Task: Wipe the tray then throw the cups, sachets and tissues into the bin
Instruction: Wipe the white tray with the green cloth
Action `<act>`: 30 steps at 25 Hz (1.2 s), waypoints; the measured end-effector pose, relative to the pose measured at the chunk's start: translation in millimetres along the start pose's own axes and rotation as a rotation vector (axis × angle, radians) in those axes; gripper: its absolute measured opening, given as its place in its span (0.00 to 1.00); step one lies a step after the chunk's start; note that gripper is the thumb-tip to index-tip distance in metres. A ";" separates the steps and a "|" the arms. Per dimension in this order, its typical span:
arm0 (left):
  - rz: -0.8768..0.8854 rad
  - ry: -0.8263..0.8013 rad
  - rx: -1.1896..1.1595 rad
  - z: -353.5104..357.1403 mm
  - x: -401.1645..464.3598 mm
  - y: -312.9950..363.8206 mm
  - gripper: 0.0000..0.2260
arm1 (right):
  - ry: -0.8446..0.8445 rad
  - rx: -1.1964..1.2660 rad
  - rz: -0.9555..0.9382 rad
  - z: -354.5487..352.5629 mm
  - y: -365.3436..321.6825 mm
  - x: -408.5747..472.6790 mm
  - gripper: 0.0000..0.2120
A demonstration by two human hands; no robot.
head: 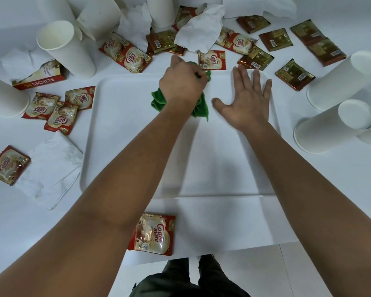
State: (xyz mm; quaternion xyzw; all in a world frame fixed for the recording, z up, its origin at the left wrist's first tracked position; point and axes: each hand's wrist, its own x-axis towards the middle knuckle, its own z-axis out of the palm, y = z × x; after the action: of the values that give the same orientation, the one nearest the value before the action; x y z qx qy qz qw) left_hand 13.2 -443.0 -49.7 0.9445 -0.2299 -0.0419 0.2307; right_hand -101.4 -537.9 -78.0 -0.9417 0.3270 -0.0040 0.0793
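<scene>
White tray [120, 146] lies on the table, long axis running away from the person; left hand [181, 84] grips a bunched green cloth [156, 101] at its far edge, right hand [247, 101] pressed flat, fingers spread, beside it.

Green cloth [157, 100]; white tray [124, 129], cups [66, 48]; red-cream sachets [153, 234], others seemingly brown-gold [295, 74].

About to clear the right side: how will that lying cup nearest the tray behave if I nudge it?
The cup lies on its side, so it will probably roll. It looks like thin, empty paper: likely light, easily crushed. A nudge may send it into the sachet beside it.
</scene>
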 end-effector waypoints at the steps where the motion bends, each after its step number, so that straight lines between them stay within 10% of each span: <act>1: -0.028 0.011 -0.007 -3.2 -0.4 -8.4 0.09 | 0.004 0.011 0.019 0.2 0.2 -0.1 0.43; 13: -0.337 0.242 0.117 -46.4 -0.5 -95.1 0.14 | -0.009 0.048 0.063 -0.8 -4.3 0.6 0.52; 30: 0.216 -0.106 0.014 14.5 3.9 25.2 0.09 | -0.047 -0.058 -0.004 1.8 -2.7 2.8 0.50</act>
State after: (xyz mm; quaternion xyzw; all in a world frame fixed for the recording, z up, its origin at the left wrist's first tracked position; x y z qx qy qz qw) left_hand 3.6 -470.7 -51.0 0.9123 -0.3427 -0.0652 0.2146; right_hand -97.4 -537.3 -79.5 -0.9441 0.3232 0.0275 0.0597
